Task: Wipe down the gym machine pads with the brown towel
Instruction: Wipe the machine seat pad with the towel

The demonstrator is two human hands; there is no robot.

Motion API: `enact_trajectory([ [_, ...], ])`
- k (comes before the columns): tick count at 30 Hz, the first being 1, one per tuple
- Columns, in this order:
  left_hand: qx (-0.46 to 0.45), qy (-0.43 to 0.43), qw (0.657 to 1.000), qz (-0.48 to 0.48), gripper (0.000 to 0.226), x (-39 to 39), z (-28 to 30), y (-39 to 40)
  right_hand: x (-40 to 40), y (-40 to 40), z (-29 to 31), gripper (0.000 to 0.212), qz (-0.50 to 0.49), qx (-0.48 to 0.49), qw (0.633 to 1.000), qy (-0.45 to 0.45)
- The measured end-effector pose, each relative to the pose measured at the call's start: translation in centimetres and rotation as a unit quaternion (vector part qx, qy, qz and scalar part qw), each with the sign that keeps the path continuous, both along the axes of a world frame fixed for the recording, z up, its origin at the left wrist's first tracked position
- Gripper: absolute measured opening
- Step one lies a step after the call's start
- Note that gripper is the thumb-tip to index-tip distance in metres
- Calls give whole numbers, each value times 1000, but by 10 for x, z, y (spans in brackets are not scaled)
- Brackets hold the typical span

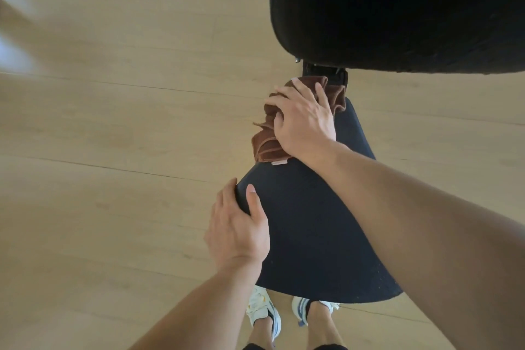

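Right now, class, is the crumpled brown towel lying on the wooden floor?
No: the crumpled brown towel sits on the dark padded seat, pressed under the right hand.

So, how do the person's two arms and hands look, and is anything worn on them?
Both forearms are bare, with no sleeve in view. The left hand and the right hand wear no glove, and no ring, watch or band shows on the visible parts of the fingers and wrists. The fingernails look short and unpainted.
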State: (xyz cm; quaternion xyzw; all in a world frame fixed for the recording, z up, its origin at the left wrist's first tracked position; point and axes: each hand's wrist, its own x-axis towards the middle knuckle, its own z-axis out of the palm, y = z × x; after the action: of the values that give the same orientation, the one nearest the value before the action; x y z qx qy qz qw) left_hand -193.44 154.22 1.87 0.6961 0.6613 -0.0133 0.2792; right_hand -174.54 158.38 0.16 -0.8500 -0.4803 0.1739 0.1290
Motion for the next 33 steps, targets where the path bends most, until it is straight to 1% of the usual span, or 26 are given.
enact_trajectory([
  [3, 1, -6, 1000, 1, 57, -2, -2, 1, -3, -9, 2, 49, -5, 18, 1000, -1],
  [6, -5, -13, 1000, 2, 54, -3, -4, 2, -10, -25, 12, 60, -67, 37, 997, 28],
  [9, -14, -14, 1000, 4, 53, -3, -6, 3, -20, -57, 20, 71, -137, 39, 990, 5],
  [11, -20, -12, 1000, 4, 53, -4, -6, 3, -30, -89, 27, 79, -182, 10, 983, -2],
  [14, -25, -14, 1000, 4, 49, -4, -6, 3, -54, -137, 42, 82, -219, -78, 972, 25],
  [16, -24, -9, 1000, 3, 48, -4, -6, 4, -73, -148, 47, 80, -248, -134, 958, 48],
  [18, -27, -11, 1000, 3, 47, -4, -7, 3, -81, -137, 39, 82, -280, -146, 947, 62],
  [20, -25, -12, 1000, 8, 45, -5, -8, 3, -79, -119, 28, 91, -280, -145, 949, 30],
  [21, -21, -11, 1000, 9, 45, -5, -9, 3, -75, -113, 22, 92, -272, -138, 952, 11],
  [24, -10, -9, 1000, 10, 44, -5, -10, 2, -55, -103, 11, 82, -237, -110, 965, -16],
  [29, 10, -14, 1000, 12, 44, -5, -11, 2, -8, -68, 4, 72, -207, -75, 976, -2],
  [33, 27, -10, 1000, 2, 45, -5, -13, 2, 28, -66, 7, 65, -201, -16, 978, 54],
])
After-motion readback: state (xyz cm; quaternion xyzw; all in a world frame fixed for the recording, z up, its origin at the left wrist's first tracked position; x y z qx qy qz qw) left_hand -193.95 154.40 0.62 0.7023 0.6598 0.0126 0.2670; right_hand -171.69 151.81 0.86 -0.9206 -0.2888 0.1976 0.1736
